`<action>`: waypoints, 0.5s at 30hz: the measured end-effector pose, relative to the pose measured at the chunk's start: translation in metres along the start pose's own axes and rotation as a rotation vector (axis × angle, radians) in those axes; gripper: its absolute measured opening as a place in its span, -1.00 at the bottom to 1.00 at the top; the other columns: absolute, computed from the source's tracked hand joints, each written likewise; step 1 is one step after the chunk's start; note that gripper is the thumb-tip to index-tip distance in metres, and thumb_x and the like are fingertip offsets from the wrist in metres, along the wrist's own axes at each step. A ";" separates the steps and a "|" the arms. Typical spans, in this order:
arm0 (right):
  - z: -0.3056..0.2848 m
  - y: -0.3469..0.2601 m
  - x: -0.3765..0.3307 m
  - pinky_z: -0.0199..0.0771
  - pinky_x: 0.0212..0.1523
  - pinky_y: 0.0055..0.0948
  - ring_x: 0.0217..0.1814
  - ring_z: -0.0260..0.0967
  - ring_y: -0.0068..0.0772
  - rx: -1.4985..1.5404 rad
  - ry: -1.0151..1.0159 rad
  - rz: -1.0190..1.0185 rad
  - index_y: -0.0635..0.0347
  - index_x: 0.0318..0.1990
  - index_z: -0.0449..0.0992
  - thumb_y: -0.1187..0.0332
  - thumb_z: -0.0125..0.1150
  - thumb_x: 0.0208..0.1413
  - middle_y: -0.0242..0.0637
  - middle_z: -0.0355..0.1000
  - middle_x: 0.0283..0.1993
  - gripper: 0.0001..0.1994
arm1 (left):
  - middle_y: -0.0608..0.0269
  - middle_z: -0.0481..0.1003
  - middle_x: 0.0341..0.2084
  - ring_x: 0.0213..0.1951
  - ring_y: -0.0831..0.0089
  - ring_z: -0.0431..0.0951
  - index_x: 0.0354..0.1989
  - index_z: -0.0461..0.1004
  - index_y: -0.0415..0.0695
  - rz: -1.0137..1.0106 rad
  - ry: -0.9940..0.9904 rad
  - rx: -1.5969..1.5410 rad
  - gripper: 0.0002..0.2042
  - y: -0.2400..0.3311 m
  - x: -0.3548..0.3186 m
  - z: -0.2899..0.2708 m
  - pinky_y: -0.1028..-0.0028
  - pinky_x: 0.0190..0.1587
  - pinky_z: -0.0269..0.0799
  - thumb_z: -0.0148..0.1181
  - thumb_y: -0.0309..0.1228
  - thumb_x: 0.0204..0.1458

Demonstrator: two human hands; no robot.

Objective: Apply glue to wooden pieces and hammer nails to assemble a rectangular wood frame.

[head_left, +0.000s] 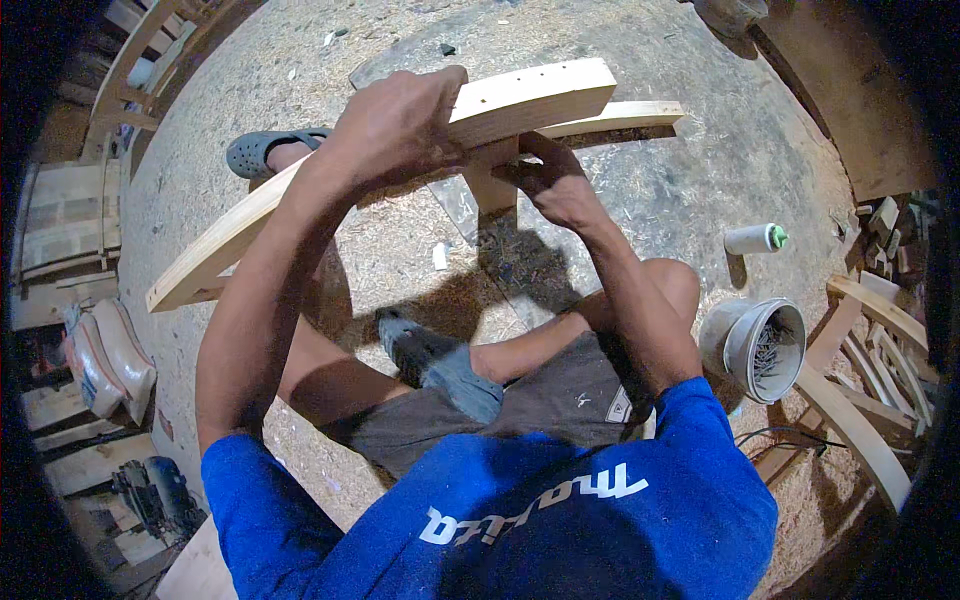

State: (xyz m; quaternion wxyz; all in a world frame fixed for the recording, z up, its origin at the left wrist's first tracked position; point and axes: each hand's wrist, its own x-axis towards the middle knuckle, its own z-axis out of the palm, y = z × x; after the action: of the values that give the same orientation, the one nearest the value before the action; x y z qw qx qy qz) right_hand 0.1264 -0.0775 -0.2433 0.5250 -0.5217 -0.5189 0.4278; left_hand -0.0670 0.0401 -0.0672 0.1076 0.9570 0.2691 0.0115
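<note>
Sawdust-covered floor (640, 200) was seen all round, w/ stacked wooden frames at both edges. Curved wooden rail (400, 160) was held up off the floor, approx. chest-front, its far end squared off. Left hand (400, 125) was closed over the rail's top edge; right hand (555, 180) was gripped on a short wooden block (490, 180) set under the rail, touching it. Second thin curved slat (620, 117) lay just behind. Bucket of nails (765, 345) and white glue bottle w/ green cap (755, 238) stood to the right, near the knee.

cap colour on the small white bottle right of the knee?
Green: the cap on the white bottle lying on the sawdust floor, head view.
</note>
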 end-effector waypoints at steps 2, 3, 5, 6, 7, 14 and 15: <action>0.001 -0.002 -0.001 0.54 0.14 -0.31 0.14 0.51 -0.26 0.098 0.028 0.012 0.34 0.15 0.43 0.47 0.31 0.19 -0.08 0.53 0.13 -0.61 | -0.12 0.56 -0.21 -0.10 -0.20 0.54 0.01 0.39 -0.11 -0.042 -0.024 0.022 -0.43 0.001 0.000 0.000 0.06 -0.13 0.48 0.51 -0.27 -0.19; 0.000 -0.003 -0.001 0.54 0.14 -0.31 0.14 0.51 -0.26 0.131 0.019 -0.071 0.34 0.15 0.43 0.47 0.31 0.19 -0.08 0.53 0.13 -0.61 | -0.13 0.56 -0.23 -0.11 -0.21 0.54 -0.01 0.40 -0.10 -0.027 0.012 0.041 -0.45 0.002 -0.001 0.000 0.05 -0.14 0.48 0.51 -0.27 -0.19; 0.000 -0.004 -0.001 0.55 0.13 -0.31 0.14 0.51 -0.26 -0.097 0.029 -0.040 0.35 0.12 0.44 0.47 0.32 0.18 -0.05 0.53 0.11 -0.63 | -0.13 0.56 -0.26 -0.12 -0.22 0.54 -0.03 0.40 -0.09 -0.010 0.046 0.060 -0.46 0.003 -0.001 -0.001 0.04 -0.15 0.47 0.50 -0.26 -0.19; 0.000 -0.004 -0.002 0.55 0.13 -0.31 0.14 0.51 -0.26 -0.112 0.024 -0.012 0.35 0.12 0.44 0.47 0.32 0.18 -0.05 0.53 0.11 -0.63 | -0.13 0.56 -0.27 -0.12 -0.22 0.54 -0.05 0.41 -0.09 0.000 0.060 0.066 -0.47 0.003 0.000 -0.001 0.04 -0.14 0.47 0.51 -0.27 -0.20; 0.000 -0.003 -0.002 0.56 0.12 -0.31 0.14 0.51 -0.25 -0.055 0.022 -0.029 0.36 0.11 0.44 0.47 0.33 0.18 -0.03 0.53 0.11 -0.63 | -0.12 0.57 -0.28 -0.12 -0.21 0.54 -0.07 0.41 -0.08 0.009 0.074 0.072 -0.49 0.004 0.000 -0.001 0.04 -0.14 0.48 0.51 -0.27 -0.21; 0.002 0.001 -0.003 0.59 0.07 -0.33 0.13 0.51 -0.25 0.040 0.055 0.060 0.39 0.10 0.43 0.49 0.31 0.19 -0.03 0.52 0.09 -0.65 | -0.08 0.59 -0.28 -0.11 -0.14 0.57 -0.08 0.45 -0.10 -0.066 -0.029 0.038 -0.48 0.010 -0.001 -0.001 0.05 -0.13 0.48 0.53 -0.28 -0.25; 0.002 0.001 -0.004 0.59 0.07 -0.33 0.13 0.51 -0.25 0.052 0.054 0.009 0.39 0.10 0.43 0.49 0.31 0.19 -0.03 0.52 0.09 -0.65 | -0.08 0.59 -0.29 -0.12 -0.15 0.57 -0.09 0.46 -0.10 -0.047 -0.012 0.036 -0.49 0.010 -0.001 -0.002 0.05 -0.13 0.48 0.53 -0.28 -0.25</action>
State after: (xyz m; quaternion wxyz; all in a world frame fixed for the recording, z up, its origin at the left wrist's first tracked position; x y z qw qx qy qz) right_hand 0.1241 -0.0808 -0.2446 0.5503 -0.5215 -0.4911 0.4291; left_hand -0.0628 0.0318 -0.0636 0.0923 0.9522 0.2912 -0.0015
